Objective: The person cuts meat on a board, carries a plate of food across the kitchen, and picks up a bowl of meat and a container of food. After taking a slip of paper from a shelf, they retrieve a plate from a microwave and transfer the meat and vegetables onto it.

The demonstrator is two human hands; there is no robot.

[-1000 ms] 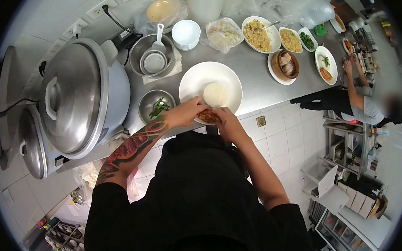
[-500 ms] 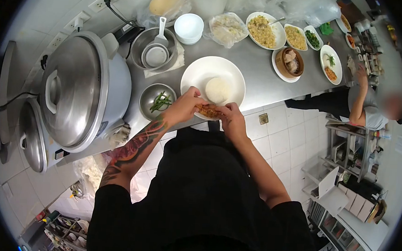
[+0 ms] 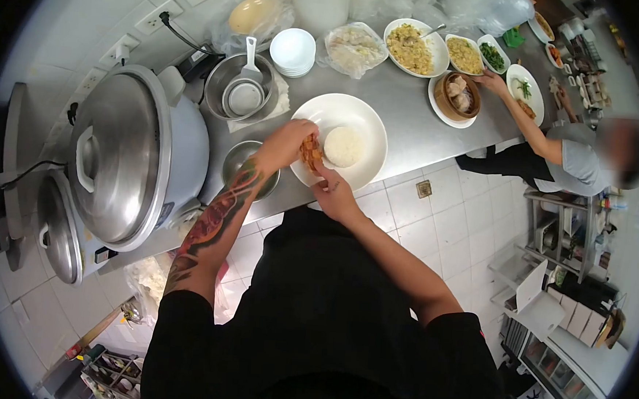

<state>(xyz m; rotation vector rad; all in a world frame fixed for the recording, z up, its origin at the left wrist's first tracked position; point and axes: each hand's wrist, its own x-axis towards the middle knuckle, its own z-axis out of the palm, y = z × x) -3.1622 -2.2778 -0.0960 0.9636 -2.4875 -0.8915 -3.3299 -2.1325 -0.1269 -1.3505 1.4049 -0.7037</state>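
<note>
A large white plate (image 3: 357, 116) sits on the steel counter (image 3: 405, 110) with a round mound of white rice (image 3: 343, 146) on it. Both my hands grip a brown piece of fried meat (image 3: 311, 154) just left of the rice, over the plate's left side. My left hand (image 3: 286, 140) holds it from above and my right hand (image 3: 330, 191) from the near edge. A small steel bowl of green vegetables (image 3: 240, 162) lies partly hidden under my left forearm.
A big rice cooker (image 3: 128, 155) stands left, a smaller pot (image 3: 60, 231) beside it. A steel bowl with a ladle (image 3: 242, 85), stacked white bowls (image 3: 293, 50) and several plated dishes (image 3: 413, 48) line the back. A co-worker at right reaches toward a bamboo steamer (image 3: 457, 94).
My hands carried the meat from the plate's near edge up to the left of the rice. The co-worker's arm stretched out toward the dishes on the counter.
</note>
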